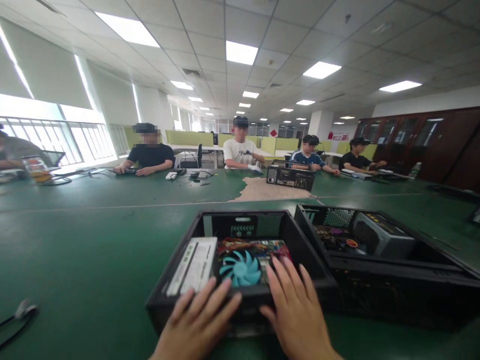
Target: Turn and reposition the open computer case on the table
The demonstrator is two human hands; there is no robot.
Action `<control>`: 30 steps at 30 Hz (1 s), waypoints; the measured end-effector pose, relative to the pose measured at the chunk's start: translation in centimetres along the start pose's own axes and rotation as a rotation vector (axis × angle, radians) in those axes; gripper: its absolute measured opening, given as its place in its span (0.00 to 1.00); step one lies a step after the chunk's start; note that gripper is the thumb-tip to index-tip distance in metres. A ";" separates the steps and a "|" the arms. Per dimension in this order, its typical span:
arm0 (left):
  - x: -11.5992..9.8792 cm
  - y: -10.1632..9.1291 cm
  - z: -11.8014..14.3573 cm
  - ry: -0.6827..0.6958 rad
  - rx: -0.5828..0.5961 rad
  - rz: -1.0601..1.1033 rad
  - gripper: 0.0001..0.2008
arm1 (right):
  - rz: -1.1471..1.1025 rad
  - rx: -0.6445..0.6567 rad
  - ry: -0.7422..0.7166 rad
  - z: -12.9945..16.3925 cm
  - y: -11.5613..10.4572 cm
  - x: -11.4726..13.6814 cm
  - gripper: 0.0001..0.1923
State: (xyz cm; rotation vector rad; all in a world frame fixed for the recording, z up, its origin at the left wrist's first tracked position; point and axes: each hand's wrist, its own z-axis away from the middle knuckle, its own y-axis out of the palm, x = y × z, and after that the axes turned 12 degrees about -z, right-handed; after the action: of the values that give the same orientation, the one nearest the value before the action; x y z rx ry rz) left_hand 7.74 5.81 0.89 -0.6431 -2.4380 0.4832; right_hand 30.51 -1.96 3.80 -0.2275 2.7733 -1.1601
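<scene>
An open black computer case (pixel 180 280) lies on the green table (pixel 93 240) right in front of me. Inside it I see a blue cooling fan (pixel 242 269), a white-labelled power supply (pixel 195 265) and coloured wires. My left hand (pixel 198 320) rests flat on the case's near edge, fingers apart, holding nothing. My right hand (pixel 294 310) lies beside it, fingers spread and reaching over the rim next to the fan.
A second open case (pixel 378 250) sits close on the right. A third case (pixel 290 177) stands farther back by a worn patch. Several people sit along the far side. A cable (pixel 18 315) lies at the near left.
</scene>
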 end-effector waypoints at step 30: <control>-3.8 -1.1 -13.6 0.444 0.410 0.892 0.19 | -0.190 0.364 0.168 5.3 -10.6 -12.0 0.18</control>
State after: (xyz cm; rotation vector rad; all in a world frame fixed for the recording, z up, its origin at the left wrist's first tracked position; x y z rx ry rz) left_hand 18.32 5.43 10.28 -1.4531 -1.4747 1.0152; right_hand 44.11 -10.74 8.41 -0.3753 2.6531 -1.7789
